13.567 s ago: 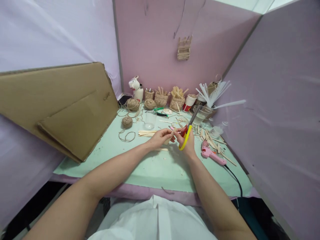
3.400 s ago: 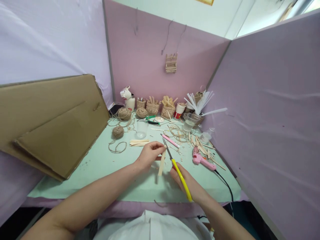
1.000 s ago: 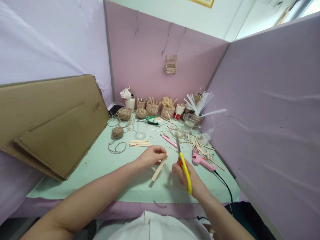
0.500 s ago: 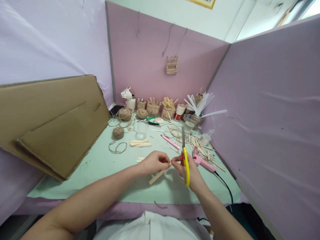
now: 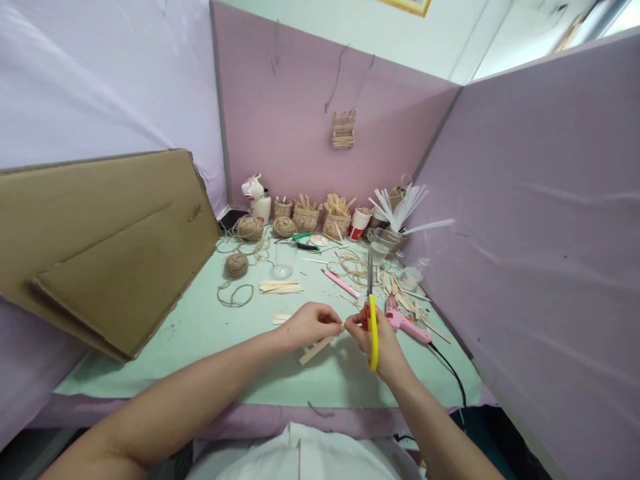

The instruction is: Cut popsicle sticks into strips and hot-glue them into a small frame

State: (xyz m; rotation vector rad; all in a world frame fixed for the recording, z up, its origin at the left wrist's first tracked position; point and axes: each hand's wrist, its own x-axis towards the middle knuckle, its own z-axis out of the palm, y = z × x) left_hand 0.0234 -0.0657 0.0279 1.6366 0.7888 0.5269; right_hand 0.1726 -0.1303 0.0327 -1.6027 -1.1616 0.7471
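Observation:
My left hand (image 5: 315, 325) is closed in a pinch on a flat wooden stick (image 5: 316, 351), which slants down to the left below the fingers. Close beside it, my right hand (image 5: 373, 337) is closed around yellow-handled scissors (image 5: 374, 333) whose blades point up and away. The right thumb and fingertip meet near the far end of the stick; whether they touch it is hard to make out. Partly behind my left hand lie a few short sticks (image 5: 281, 319). A neat stack of sticks (image 5: 281, 287) rests farther back.
A pink glue gun (image 5: 407, 325) with a black cord lies at right, near scattered wood scraps (image 5: 407, 297). A pink craft knife (image 5: 340, 283), a clear cup (image 5: 285, 260) and twine balls (image 5: 237, 265) sit behind. Cardboard sheets (image 5: 115, 247) lean at left.
The scissors have shifted slightly, their blades tipping a little to the right. Both hands stay close together, and the stick has barely moved.

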